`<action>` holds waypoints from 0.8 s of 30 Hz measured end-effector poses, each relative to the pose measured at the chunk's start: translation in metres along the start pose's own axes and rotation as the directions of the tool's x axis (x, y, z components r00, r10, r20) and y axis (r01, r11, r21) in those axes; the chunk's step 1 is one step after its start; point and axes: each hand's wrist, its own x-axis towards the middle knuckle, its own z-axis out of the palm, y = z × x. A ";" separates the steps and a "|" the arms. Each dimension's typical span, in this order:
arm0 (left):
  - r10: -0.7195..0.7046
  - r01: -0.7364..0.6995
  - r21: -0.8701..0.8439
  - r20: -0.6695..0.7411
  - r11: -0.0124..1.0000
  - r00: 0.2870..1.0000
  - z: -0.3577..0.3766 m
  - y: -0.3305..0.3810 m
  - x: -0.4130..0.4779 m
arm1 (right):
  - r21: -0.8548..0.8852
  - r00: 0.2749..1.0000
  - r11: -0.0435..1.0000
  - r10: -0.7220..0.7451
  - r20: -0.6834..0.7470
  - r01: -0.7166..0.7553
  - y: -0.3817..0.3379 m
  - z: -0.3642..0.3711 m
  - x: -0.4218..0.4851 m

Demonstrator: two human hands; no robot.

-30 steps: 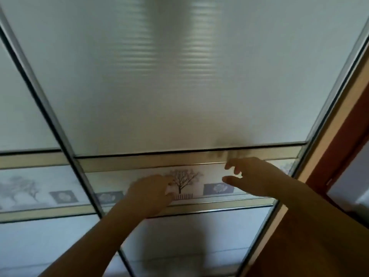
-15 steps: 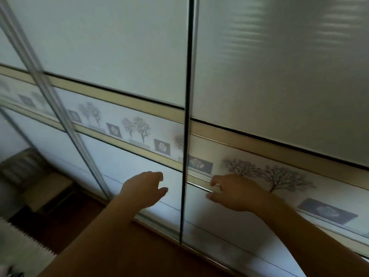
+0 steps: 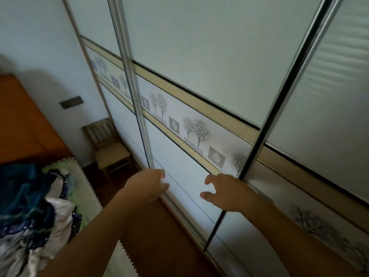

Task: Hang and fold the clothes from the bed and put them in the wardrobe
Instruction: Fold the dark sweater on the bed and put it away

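Dim, cool light. Pale banded glare lies on the frosted wardrobe door (image 3: 329,72) at upper right. Wide-angle bending slants straight rails; edges are soft, and the clothes (image 3: 26,206) are slightly blurred.

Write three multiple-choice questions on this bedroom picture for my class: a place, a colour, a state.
1. Where does the small wooden slatted chair stand? A on a desk; B on the floor beside the frosted sliding-door wardrobe; C in a doorway.
2. What colour are the bands edging the wardrobe's tree-print strip? A beige; B red; C black.
3. How is the right hand? A gripping a hanger; B clutching a shirt; C holding nothing, fingers spread.
Key: B, it stands by the wardrobe's end; A, both bands look beige; C, its fingers close on nothing.
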 end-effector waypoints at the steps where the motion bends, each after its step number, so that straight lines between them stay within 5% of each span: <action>1: -0.022 0.022 -0.002 -0.006 1.000 1.000 -0.002 -0.003 -0.001 | -0.020 1.000 1.000 -0.024 -0.001 0.024 -0.002 -0.001 0.007; 12: -0.094 0.094 0.000 -0.045 0.996 0.995 -0.044 -0.063 0.031 | -0.149 0.989 0.981 -0.133 -0.064 0.123 -0.046 -0.026 0.102; 24: 0.151 -0.156 0.116 0.048 0.981 0.987 -0.112 -0.171 0.253 | 0.010 0.971 0.983 0.185 -0.151 -0.185 -0.084 -0.052 0.268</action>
